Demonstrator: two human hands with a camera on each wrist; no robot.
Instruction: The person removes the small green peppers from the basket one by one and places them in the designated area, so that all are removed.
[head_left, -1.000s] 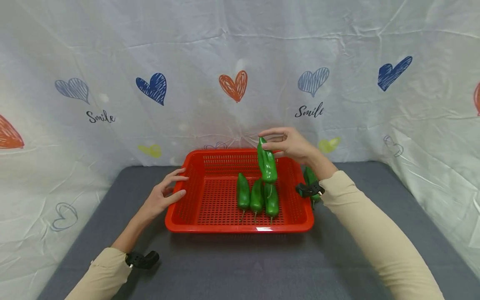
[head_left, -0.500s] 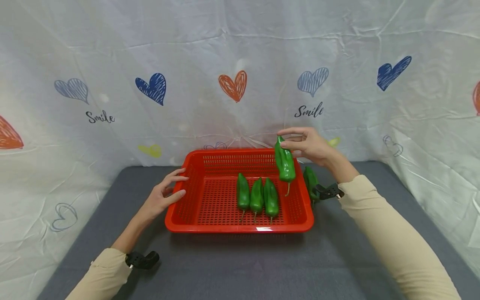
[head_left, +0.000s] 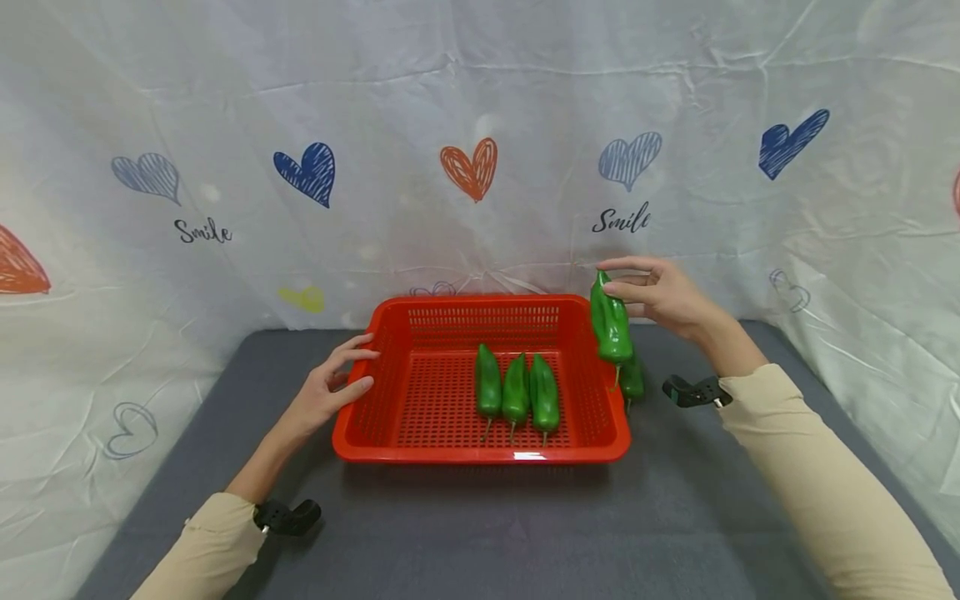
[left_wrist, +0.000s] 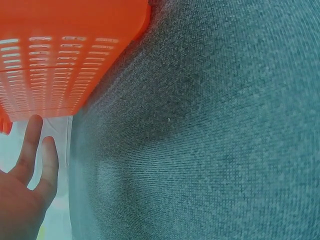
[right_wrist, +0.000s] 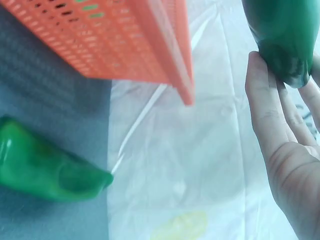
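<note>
My right hand (head_left: 667, 293) pinches a green pepper (head_left: 611, 325) by its pointed end, stem hanging down, over the right rim of a red basket (head_left: 480, 455). In the right wrist view the held pepper (right_wrist: 285, 35) sits at the fingertips, high above the table. My left hand (head_left: 330, 387) rests its fingers and thumb against the basket's left rim. Three green peppers (head_left: 516, 390) lie side by side in the right half of the basket, stems toward me. On the table just right of the basket lies another green pepper (head_left: 633, 381), partly hidden by the held one.
The basket stands on a dark grey cloth-covered table (head_left: 480, 533). A white curtain (head_left: 525, 100) printed with hearts hangs directly behind it. Black straps (head_left: 693, 392) circle both wrists.
My right hand has carried the pepper rightward, from above the peppers in the basket to over the right rim. My left hand and the three peppers have stayed in place.
</note>
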